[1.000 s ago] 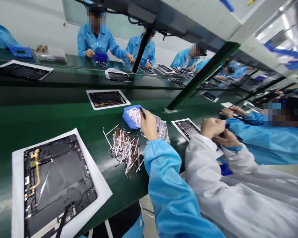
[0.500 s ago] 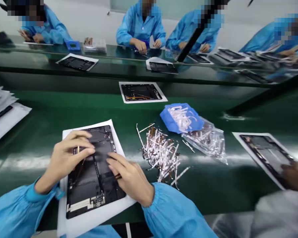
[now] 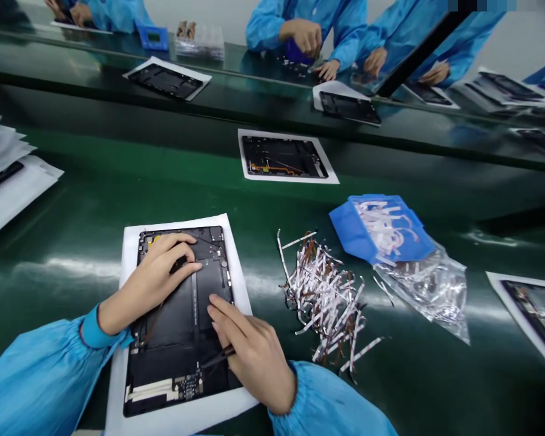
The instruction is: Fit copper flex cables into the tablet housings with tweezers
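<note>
Open tablet housing (image 3: 172,357), long axis running near to far, short connector end nearest the viewer, on a white sheet (image 3: 238,272) at the near left of the green counter (image 3: 95,200). Left hand (image 3: 152,278) rests open on its far half; right hand (image 3: 254,357) grips dark tweezers (image 3: 220,357) (tips poorly seen, probably). Flex strips (image 3: 322,297) lie right.

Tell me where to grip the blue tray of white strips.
Grip the blue plastic tray by its left wall, coming from the left. That side looks free of the clear plastic bag, which lies under its right edge, and it sits on the green bench. The white strips fill the middle, so stay at the rim.
</note>
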Tool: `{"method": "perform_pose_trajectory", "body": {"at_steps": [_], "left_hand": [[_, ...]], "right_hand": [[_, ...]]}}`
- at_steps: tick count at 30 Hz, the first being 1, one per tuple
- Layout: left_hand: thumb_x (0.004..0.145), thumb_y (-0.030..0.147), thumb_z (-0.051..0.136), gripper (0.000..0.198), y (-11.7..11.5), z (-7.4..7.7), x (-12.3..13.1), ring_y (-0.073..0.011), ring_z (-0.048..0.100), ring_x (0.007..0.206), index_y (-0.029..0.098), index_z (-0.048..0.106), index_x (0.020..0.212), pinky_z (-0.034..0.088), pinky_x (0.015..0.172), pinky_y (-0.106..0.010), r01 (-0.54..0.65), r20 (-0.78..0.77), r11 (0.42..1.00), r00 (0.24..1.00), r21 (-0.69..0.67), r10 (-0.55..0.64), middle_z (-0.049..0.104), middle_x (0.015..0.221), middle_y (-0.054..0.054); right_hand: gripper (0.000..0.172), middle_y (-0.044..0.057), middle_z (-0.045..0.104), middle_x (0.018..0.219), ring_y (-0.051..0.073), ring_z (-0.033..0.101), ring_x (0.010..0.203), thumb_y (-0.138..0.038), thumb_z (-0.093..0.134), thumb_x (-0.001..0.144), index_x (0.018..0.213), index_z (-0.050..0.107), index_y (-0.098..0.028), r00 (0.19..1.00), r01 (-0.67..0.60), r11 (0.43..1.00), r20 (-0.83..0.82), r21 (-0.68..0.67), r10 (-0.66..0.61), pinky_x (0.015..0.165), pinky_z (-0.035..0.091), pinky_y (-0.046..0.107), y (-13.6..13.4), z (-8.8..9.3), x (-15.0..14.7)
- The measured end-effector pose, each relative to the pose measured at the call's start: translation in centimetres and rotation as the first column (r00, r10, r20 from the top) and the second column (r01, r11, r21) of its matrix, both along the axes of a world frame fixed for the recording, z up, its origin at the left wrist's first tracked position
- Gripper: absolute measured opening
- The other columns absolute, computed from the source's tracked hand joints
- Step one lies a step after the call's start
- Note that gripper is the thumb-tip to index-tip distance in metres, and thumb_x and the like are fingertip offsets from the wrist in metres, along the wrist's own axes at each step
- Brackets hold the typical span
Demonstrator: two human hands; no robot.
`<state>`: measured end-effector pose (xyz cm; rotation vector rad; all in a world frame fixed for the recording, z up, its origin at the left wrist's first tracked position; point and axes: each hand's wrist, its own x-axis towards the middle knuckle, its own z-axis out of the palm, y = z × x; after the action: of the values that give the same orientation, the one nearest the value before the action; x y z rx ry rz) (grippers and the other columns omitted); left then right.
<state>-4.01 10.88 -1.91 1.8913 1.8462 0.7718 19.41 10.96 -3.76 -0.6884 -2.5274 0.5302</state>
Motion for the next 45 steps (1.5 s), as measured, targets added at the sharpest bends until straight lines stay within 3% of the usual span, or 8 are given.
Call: {"method": "perform_pose_trajectory", "body": {"at_steps": [11, 33, 39, 42, 45], "left_hand": [[0.099, 0.033, 0.05, 0.016, -0.2, 0.2, 0.1, -0.0232, 0.051, 0.12, 0.022, 0.056, 0.089, 0.039, 0.102, -0.042, 0.045, -0.117, 0.999, 0.992, 0.002, -0.044, 0.056, 0.127, -0.007], [0.099, 0.03, 0.047, 0.014, -0.2, -0.5, 0.1, -0.0256, 0.048, 0.123, 0.022, 0.053, 0.091, 0.038, 0.104, -0.044, 0.06, -0.183, 0.998, 0.982, 0.023, -0.054, 0.053, 0.13, -0.009], [0.1, 0.027, 0.046, 0.013, -0.2, -0.4, 0.4, -0.0257, 0.049, 0.122, 0.02, 0.051, 0.109, 0.039, 0.103, -0.043, 0.062, -0.215, 0.997, 0.975, 0.047, -0.051, 0.056, 0.127, -0.011], [0.1, 0.026, 0.045, 0.016, -0.2, -0.5, 0.5, -0.0264, 0.049, 0.122, 0.019, 0.052, 0.113, 0.04, 0.103, -0.045, 0.066, -0.226, 0.996, 0.973, 0.054, -0.052, 0.057, 0.129, -0.011], [0.099, 0.026, 0.045, 0.018, -0.2, -0.5, 0.6, -0.0277, 0.05, 0.122, 0.02, 0.053, 0.114, 0.041, 0.102, -0.047, 0.053, -0.218, 0.997, 0.975, 0.057, -0.039, 0.057, 0.131, -0.01]], "right_hand": [[0.029, 0.013, 0.067, 0.128, 0.018, 0.074, 0.088, -0.013, 0.044, 0.099, 0.116, 0.068, -0.011, 1.0, -0.003, 1.0, 0.011, -0.003, 0.003, 0.068, 0.061, 0.029, 0.0, 0.1, 0.0], [0.041, 0.008, 0.063, 0.134, 0.019, 0.073, 0.094, 0.0, 0.044, 0.088, 0.121, 0.064, -0.013, 1.0, -0.005, 1.0, 0.002, -0.028, 0.005, 0.072, 0.061, 0.03, 0.0, -0.6, 0.3], [0.047, 0.008, 0.061, 0.137, 0.019, 0.07, 0.092, 0.002, 0.04, 0.087, 0.126, 0.063, -0.011, 0.993, -0.013, 0.997, 0.117, 0.079, 0.004, 0.072, 0.058, 0.032, -0.1, 0.3, 0.5], [0.045, 0.006, 0.06, 0.139, 0.02, 0.067, 0.092, -0.004, 0.038, 0.094, 0.133, 0.059, -0.015, 0.983, -0.021, 0.977, 0.183, 0.21, -0.018, 0.081, 0.055, 0.035, -1.3, 1.2, 1.0], [0.037, 0.001, 0.066, 0.132, 0.02, 0.061, 0.109, -0.017, 0.037, 0.103, 0.131, 0.061, -0.019, 0.987, -0.127, 0.952, 0.125, 0.277, 0.096, 0.112, 0.037, 0.042, -2.6, 1.7, 1.5]]}}
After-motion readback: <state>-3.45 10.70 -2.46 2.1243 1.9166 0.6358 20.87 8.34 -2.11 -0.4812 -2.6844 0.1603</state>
